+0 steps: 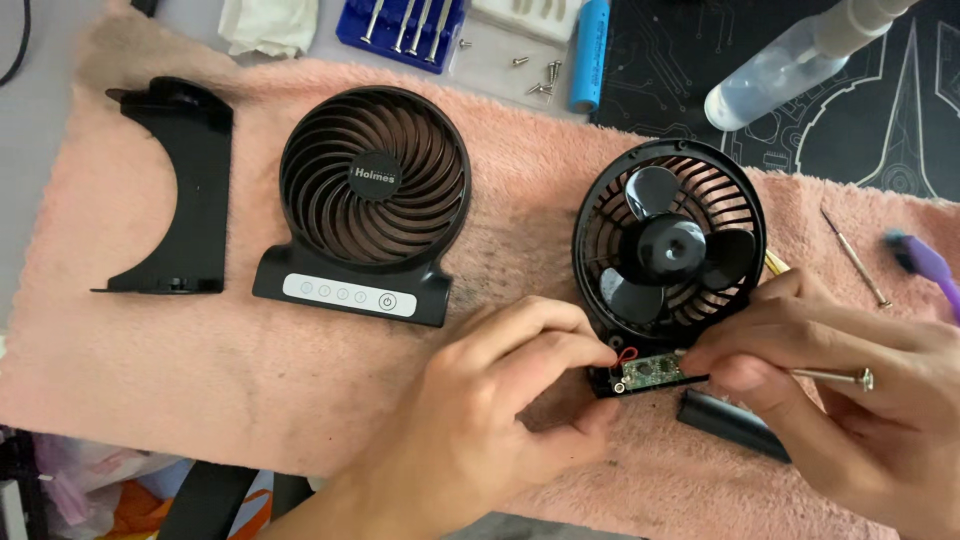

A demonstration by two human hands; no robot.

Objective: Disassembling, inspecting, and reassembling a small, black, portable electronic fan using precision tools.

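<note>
between both hands' fingertips (600, 352), green circuit board (648, 371) of opened fan (668, 240)

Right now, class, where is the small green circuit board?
The circuit board sits right of centre, at the base of the open fan, pinched between the left hand and right hand.

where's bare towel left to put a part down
Bare pink towel lies below the stand bracket and front grille, left of the left hand. A narrower strip runs between grille and open fan body. It is crowded around the circuit board and right hand.
</note>
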